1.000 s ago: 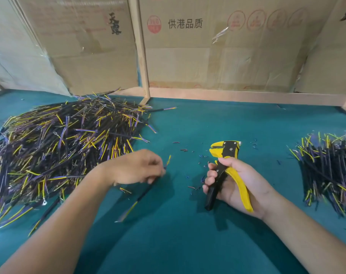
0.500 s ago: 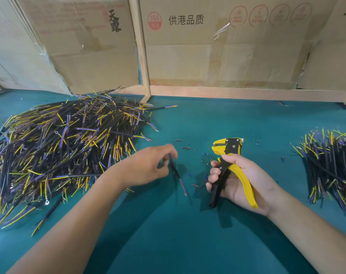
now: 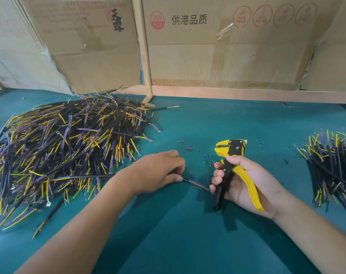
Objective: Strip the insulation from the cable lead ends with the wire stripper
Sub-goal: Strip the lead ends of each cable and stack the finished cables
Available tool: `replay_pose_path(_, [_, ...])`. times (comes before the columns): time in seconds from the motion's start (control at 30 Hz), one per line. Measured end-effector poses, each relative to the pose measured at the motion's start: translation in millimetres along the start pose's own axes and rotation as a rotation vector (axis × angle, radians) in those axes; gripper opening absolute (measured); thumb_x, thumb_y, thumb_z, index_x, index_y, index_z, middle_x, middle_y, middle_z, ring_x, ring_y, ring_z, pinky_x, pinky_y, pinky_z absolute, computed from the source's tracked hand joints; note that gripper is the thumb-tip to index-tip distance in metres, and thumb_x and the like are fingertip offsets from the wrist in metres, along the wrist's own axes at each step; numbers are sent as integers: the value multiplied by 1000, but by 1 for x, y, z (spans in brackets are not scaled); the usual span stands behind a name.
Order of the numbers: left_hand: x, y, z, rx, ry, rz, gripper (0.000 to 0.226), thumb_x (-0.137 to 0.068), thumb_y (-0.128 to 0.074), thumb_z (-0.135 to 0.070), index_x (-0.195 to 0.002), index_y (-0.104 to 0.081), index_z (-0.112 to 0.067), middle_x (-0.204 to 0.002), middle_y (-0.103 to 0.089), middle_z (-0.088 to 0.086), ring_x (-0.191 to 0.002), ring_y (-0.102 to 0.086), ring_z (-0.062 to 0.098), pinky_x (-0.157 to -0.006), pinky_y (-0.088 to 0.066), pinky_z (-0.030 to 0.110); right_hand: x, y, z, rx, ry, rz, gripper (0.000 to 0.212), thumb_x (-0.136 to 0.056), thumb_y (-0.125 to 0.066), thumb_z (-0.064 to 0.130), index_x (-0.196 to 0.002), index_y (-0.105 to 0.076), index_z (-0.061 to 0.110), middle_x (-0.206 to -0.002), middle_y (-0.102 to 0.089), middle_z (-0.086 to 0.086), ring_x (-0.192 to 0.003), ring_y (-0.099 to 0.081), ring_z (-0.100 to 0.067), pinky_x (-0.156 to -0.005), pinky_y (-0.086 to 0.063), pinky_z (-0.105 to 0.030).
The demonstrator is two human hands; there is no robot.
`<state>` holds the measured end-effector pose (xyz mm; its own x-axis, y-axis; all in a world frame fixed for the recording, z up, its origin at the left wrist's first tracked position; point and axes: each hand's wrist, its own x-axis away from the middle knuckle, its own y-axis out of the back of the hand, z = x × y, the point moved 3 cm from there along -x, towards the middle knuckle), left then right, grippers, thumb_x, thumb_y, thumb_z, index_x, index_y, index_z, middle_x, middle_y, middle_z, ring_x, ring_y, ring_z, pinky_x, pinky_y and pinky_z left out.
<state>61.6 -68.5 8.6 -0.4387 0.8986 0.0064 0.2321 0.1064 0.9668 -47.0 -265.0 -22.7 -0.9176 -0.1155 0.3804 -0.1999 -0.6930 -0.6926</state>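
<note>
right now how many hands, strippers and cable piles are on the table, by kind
hands: 2, left hand pinching one cable, right hand
wire stripper: 1
cable piles: 2, big pile, small pile
total: 5

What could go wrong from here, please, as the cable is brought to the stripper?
The thin coloured leads lie beside the right hand, not at the head of the yellow-and-black wire stripper, so a hasty squeeze might miss them. The left hand pinches the black cable near its end, perhaps close to the blades.
</note>
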Motion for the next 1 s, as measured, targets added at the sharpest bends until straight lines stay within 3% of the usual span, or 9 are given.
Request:
replay_pose_path(0.1, [1,-1,-1,-14,6,8,14,-101,-52,-38,-93,-47,-27,-96,-47,-12,-85,-47,11,-81,-44,35,3,-2,1,3,9,-17,31,-84,-63,29,-102,-56,4,-75,-50,-9,-62,-53,-24,-70,-57,-45])
replay_pose_path(0.23, [2,7,11,36,182,-52,12,-103,-47,-33,-98,-44,-23,-92,-58,-3,-83,-55,22,-81,-47,44,-3,6,0,-14,9,14,32,-84,-69,27,-101,-57,3,-77,-51,-10,-64,-55,-26,-73,-56,-47])
replay_pose_path(0.3, [3,10,16,104,219,-112,9,-103,-47,-29,-110,-44,-23,-95,-60,-5,-80,-57,16,-78,-46,38,-10,11,-1,-24,-6,13,36,-72,-80,25,-94,-64,1,-76,-52,-10,-63,-56,-27,-72,-55,-48])
replay_pose_path(0.4, [1,10,12,157,190,-168,29,-103,-48,-24,-131,-43,-21,-92,-54,-18,-71,-52,-6,-67,-36,21,-19,19,-1,-13,-28,30,36,-63,-88,26,-84,-74,0,-75,-55,-10,-64,-57,-27,-74,-54,-49])
replay_pose_path(0.5, [0,9,8,235,171,-210,36,-101,-52,-19,-137,-44,-20,-86,-55,-18,-62,-53,-3,-60,-35,12,-23,25,-1,-12,-25,55,34,-70,-85,29,-87,-75,2,-76,-57,-10,-67,-59,-28,-78,-53,-51])
replay_pose_path(0.73, [-4,13,-2,827,194,-299,29,-94,-49,-5,-115,-50,-24,-70,-66,0,-43,-48,17,-46,-41,21,-17,21,-1,-6,-25,92,31,-74,-83,29,-87,-74,2,-77,-55,-10,-68,-59,-28,-79,-54,-50])
replay_pose_path(0.8, [-4,14,-5,888,177,-299,21,-98,-48,-6,-115,-52,-19,-67,-65,1,-44,-47,17,-46,-42,25,-13,17,0,0,-14,62,33,-68,-85,28,-85,-73,2,-76,-54,-10,-66,-58,-27,-75,-55,-49])
replay_pose_path(1.0, [-5,14,-13,1032,198,-334,13,-104,-45,-5,-109,-57,-4,-63,-63,4,-47,-52,20,-48,-42,26,-4,6,0,10,11,13,30,-84,-67,30,-95,-62,3,-75,-51,-10,-64,-55,-26,-71,-56,-46])
